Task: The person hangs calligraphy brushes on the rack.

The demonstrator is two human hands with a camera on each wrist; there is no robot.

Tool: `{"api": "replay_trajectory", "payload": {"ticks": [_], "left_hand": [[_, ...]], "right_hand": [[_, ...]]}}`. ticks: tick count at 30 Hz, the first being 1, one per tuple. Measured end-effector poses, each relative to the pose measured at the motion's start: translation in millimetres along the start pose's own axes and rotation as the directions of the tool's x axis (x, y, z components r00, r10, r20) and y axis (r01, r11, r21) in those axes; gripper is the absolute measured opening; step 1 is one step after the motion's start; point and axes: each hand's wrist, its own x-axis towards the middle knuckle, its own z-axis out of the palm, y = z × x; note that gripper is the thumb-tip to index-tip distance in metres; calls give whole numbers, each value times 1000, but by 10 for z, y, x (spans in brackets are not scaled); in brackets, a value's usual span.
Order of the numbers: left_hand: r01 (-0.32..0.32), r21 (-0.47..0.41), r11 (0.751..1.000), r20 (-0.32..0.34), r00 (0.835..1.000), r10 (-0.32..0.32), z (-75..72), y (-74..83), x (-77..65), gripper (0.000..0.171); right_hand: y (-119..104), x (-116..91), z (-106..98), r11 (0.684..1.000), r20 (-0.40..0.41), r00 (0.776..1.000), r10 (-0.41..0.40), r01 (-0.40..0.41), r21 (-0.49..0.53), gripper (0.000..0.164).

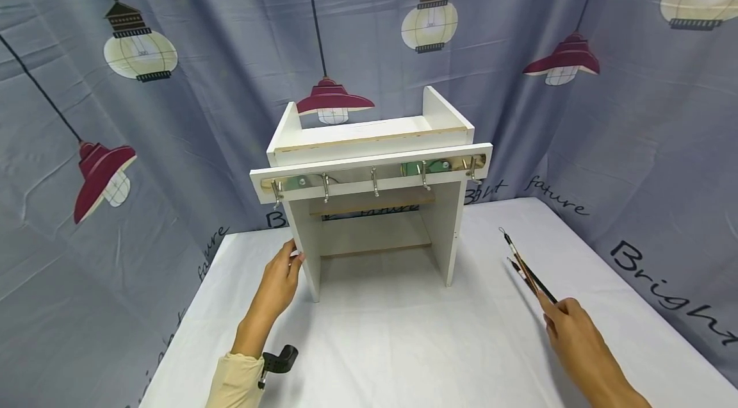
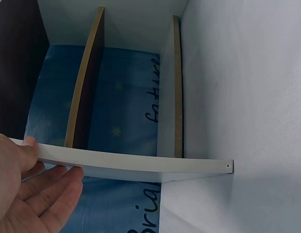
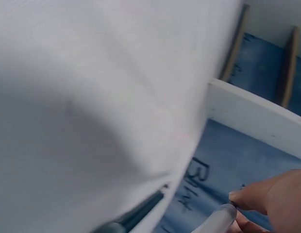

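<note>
A white wooden shelf unit (image 1: 369, 138) stands mid-table, with a row of metal hooks (image 1: 375, 182) along its front rail. My left hand (image 1: 279, 280) grips the front edge of its left side panel (image 2: 141, 163); in the left wrist view the thumb lies over the edge and the fingers are on the outer face. Out to the right, my right hand (image 1: 579, 337) holds several slim calligraphy brushes (image 1: 541, 284), their looped ends pointing away toward the back. In the right wrist view, a dark handle (image 3: 143, 212) and a pale handle (image 3: 218, 221) show near the fingers.
A white cloth (image 1: 380, 337) covers the table. Blue-grey curtains (image 1: 230, 75) printed with lamps and lettering hang behind it and at both sides. A black wrist-worn device (image 1: 280, 360) sticks out beside the left sleeve (image 1: 236, 382).
</note>
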Motion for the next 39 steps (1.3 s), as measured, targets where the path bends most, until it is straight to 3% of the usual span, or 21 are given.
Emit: {"api": "replay_trajectory", "payload": {"ticks": [7,13,20,22,25,26,29,39], "left_hand": [[-3,1,1000,4,1000,3,5,-14,1,42],[-6,4,1000,0,1000,6,0,-15,6,41],[-1,2,1000,6,1000,1,-1,-18,-1,41],[-1,-3,1000,4,1000,1,-1,-21,-3,41],[0,-12,1000,-1,1000,0,-2,-18,-4,41],[-1,-13,1000,-3,1000,1,-2,-16,-4,41],[-3,-15,1000,-5,1000,2,-2,-15,-6,41],[7,-8,1000,1,1000,-7,-6,-4,-13,41]], "right_hand": [[-264,100,-263,995,-32,995,93,-92,30,60],[-448,145,-456,997,-151,987,58,-50,55,76],[-665,148,-631,995,-183,980,80,-66,77,88],[-720,148,-656,995,-219,974,62,-43,91,82],[-784,148,-667,993,-273,962,26,6,116,42],[-800,149,-666,992,-289,957,13,25,128,38],[-836,152,-657,989,-310,951,-6,52,141,65],[-902,141,-639,986,-316,948,-21,72,151,63]]}}
